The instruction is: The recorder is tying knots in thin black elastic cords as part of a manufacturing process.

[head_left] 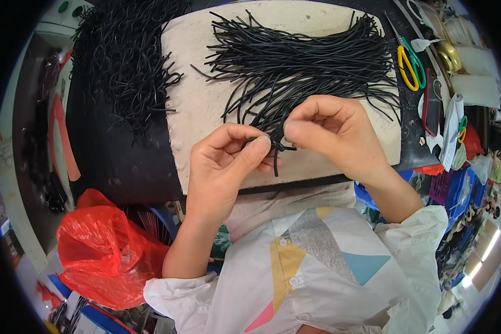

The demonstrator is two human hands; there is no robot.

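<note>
Over the near part of the cream board (pixel 179 106), the left hand (pixel 222 161) pinches a black cord (pixel 276 164) between thumb and forefinger, where the strand makes a small crossing with short ends sticking out below and to the right. The right hand (pixel 339 131) faces it just beside, thumb and forefinger drawn narrow at the cord; whether they actually grip a strand is hidden, so I cannot tell. Holding the crossing at the fingertips, between the two hands, seems meant to keep it steady and in plain sight. The combed bundle of cords (pixel 300 53) lies crosswise on the far part of the board, probably so single strands lie within easy reach; some fan down toward the hands. The tangled heap of cords (pixel 125 72) sits off the board's left edge on the black tabletop (pixel 122 175), a few ends crossing onto the board, apparently kept apart from the straighter ones. Scissors (pixel 409 69) with yellow and green handles lie just beyond the board's right edge, handles toward the person. Bare cream surface shows along the board's left side and at its near right corner, giving the wrists some room; beyond the fingertips, the bundle limits free movement. The board's near edge runs beneath the forearms.
</note>
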